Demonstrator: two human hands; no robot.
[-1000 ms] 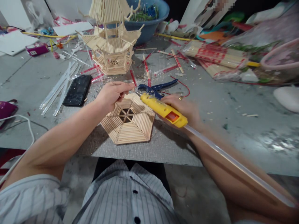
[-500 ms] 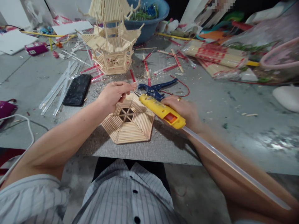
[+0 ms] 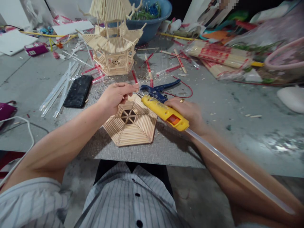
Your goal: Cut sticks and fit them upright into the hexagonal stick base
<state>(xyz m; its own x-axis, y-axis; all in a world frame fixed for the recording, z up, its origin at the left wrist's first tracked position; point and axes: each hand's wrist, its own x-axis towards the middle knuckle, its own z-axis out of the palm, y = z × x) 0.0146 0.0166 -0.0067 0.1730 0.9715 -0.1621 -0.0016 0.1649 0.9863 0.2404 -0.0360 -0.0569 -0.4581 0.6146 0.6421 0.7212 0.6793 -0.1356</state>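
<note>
My right hand (image 3: 184,109) is wrapped round a yellow glue gun (image 3: 163,112), with a long clear glue stick (image 3: 237,167) sticking out of its back end. The gun's nozzle points up-left, close to the fingertips of my left hand (image 3: 118,95). Those fingers are pinched on something small that I cannot make out. Below both hands, a hexagonal panel of wooden sticks (image 3: 134,136) lies flat on the table, with a spoked opening in its middle. Just beyond the nozzle lie dark blue pliers (image 3: 156,91), partly hidden by the gun.
A stick-built pagoda model (image 3: 115,46) stands behind the panel, before a blue basin (image 3: 163,15). To the left are a black phone (image 3: 79,91) and clear glue sticks (image 3: 61,87). Bagged wooden sticks (image 3: 218,55) and a pink-rimmed basket (image 3: 285,55) lie at right.
</note>
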